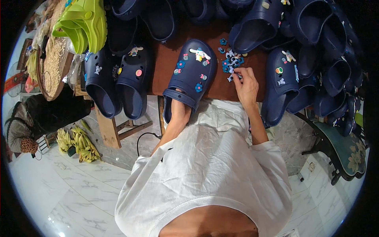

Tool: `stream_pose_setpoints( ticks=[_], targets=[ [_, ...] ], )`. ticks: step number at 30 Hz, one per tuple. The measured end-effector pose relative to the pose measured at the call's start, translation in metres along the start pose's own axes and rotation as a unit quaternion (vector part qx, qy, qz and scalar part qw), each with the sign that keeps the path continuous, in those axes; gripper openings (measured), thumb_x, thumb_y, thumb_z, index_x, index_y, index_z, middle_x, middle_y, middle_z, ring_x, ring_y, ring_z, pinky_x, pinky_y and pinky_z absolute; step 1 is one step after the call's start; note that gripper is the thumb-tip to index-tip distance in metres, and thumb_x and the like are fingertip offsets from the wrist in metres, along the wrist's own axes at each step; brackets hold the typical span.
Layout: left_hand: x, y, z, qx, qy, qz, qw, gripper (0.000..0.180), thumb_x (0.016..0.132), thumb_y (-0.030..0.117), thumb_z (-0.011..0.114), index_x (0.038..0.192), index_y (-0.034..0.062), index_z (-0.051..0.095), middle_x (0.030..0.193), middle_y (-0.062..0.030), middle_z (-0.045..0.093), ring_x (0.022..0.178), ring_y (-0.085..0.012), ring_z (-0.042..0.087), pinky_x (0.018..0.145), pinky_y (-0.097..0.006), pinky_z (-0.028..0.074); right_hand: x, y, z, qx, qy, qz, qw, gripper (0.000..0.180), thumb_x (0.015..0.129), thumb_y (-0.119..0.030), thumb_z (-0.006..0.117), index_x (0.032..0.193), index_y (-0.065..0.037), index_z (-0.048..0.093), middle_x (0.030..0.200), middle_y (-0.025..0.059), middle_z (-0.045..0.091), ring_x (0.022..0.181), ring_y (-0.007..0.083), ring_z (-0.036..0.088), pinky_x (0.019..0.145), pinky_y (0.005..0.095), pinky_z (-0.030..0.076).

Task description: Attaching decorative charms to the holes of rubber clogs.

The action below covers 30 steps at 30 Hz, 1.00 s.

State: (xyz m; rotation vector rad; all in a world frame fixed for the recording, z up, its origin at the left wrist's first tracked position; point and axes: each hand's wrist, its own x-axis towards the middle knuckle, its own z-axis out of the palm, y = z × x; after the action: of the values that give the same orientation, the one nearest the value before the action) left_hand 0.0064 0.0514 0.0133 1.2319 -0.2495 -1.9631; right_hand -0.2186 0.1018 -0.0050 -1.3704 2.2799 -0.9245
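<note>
A: Looking down at the desk, where do the hands sit?

B: The left hand is pushed into the heel opening of a navy clog, so its fingers are hidden inside; I cannot tell whether they are spread or curled. The right hand lies to the right of that clog, its fingers pinched together at the near end of a small pile of charms, probably nipping one blue piece, though it is too small to be sure.

A: And the clog itself?

B: It lies toe away from the person, heel strap overhanging the near edge of the desk. Several charms are already on its upper, among them a white animal charm near the toe.

A: How much free room is around the fingers?

B: Little. Bare brown desk shows only in a strip left of the clog and a narrow band between the clog and the right hand. Just right of the right hand stands another navy clog with charms, its heel also hanging past the edge. Beyond the pile, a row of dark clogs closes the far side. Left of the bare strip sits a pair of navy clogs, with lime green clogs behind them.

A: Below the edge?

B: Pale marble floor, with bananas lying well to the left.
</note>
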Motion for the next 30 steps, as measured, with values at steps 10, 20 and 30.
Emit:
stream_pose_setpoints(
  ticks=[10,20,30],
  targets=[
    [0.003,-0.002,-0.004,-0.01,-0.009,-0.005,1.0,0.052,0.102,0.032,0.045,0.144,0.001,0.037,0.144,-0.0135,0.046,0.129,-0.0274,0.049,0.11,-0.042,0.039,0.008,0.007,-0.005,0.014,0.072,-0.006,0.997,0.022,0.086,-0.015,0.069,0.106,-0.008,0.063,0.093,0.0103,0.057,0.077,0.0279,0.06,0.071,0.0402,0.048],
    [0.003,-0.002,-0.005,-0.009,-0.001,-0.006,1.0,0.054,0.099,0.033,0.05,0.141,0.0011,0.041,0.141,-0.0119,0.05,0.127,-0.0259,0.051,0.109,-0.04,0.041,0.033,0.006,0.011,0.006,0.032,-0.062,0.998,0.025,0.083,-0.013,0.072,0.105,-0.006,0.062,0.095,0.0117,0.059,0.087,0.0285,0.059,0.076,0.0399,0.047],
    [-0.002,0.002,0.004,-0.012,0.022,-0.027,0.999,0.05,0.1,0.03,0.048,0.14,0.001,0.041,0.14,-0.012,0.05,0.125,-0.0247,0.052,0.107,-0.039,0.043,0.032,0.001,0.004,0.024,-0.019,-0.013,0.999,0.022,0.082,-0.007,0.067,0.103,-0.005,0.059,0.094,0.0118,0.061,0.087,0.0282,0.062,0.077,0.0403,0.049]
  ],
)
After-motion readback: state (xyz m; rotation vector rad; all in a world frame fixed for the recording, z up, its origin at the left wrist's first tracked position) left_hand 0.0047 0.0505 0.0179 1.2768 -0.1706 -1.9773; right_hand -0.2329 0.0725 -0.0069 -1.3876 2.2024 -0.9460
